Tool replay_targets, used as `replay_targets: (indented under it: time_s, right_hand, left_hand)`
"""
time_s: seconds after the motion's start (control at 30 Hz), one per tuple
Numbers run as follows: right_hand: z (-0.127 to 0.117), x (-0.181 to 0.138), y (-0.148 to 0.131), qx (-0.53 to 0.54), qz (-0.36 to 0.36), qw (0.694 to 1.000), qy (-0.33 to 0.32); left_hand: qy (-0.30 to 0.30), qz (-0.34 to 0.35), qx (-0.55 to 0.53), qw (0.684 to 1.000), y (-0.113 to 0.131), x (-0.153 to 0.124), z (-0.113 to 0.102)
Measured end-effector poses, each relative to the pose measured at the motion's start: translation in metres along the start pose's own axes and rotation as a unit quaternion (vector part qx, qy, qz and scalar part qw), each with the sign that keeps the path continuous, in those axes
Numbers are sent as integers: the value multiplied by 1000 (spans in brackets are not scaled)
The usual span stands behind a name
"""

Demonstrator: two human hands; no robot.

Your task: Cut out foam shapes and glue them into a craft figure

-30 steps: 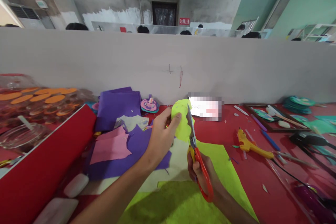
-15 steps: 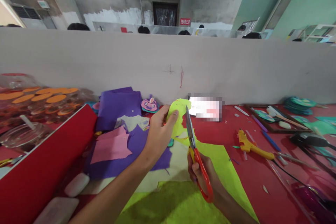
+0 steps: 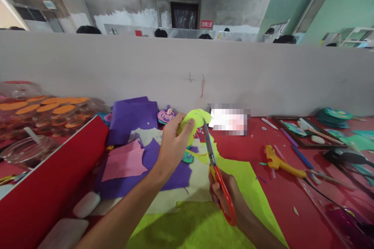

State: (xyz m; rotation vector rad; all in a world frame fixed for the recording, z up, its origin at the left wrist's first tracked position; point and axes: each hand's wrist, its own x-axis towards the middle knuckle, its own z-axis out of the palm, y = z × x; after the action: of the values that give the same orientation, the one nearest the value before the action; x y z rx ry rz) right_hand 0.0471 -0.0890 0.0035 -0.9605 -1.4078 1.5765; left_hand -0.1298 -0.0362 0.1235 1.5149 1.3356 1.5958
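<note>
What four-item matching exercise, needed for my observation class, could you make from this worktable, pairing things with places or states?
1. Left hand
2. Scissors
3. Yellow glue gun
4. Pink sheet

A. On the red table, right of the hands
B. Gripping a yellow-green piece
C. Lying over a purple sheet
D. Held in the right hand

Pairs: 1-B, 2-D, 3-A, 4-C

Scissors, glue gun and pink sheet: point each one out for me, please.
Scissors (image 3: pixel 219 177): head view, on the red handle below the pivot.
Glue gun (image 3: pixel 279 163): head view, on the yellow body near the handle.
Pink sheet (image 3: pixel 124 163): head view, on its middle.
</note>
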Motion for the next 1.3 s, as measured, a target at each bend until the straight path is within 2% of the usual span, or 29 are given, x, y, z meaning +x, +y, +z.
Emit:
replay_targets:
  time_s: [0.2, 0.37, 0.8, 1.07, 1.3]
  right_hand:
    - [1, 1, -1, -6, 25, 1000, 12]
    - [0, 0, 0, 11, 36, 999, 12]
    - [-3, 2, 11, 12, -81, 997, -12]
    - [1, -2, 19, 110, 4, 993, 37]
    - [3, -3, 9, 60, -10, 998, 33]
  left_hand:
    - [5, 23, 56, 998, 4, 4, -6]
    - [0, 12, 86, 996, 10, 9, -12]
    - [-90, 8, 153, 984, 19, 7, -10]
    - [-93, 20, 175, 980, 21, 6, -12]
    - [-114, 22, 180, 977, 26, 4, -11]
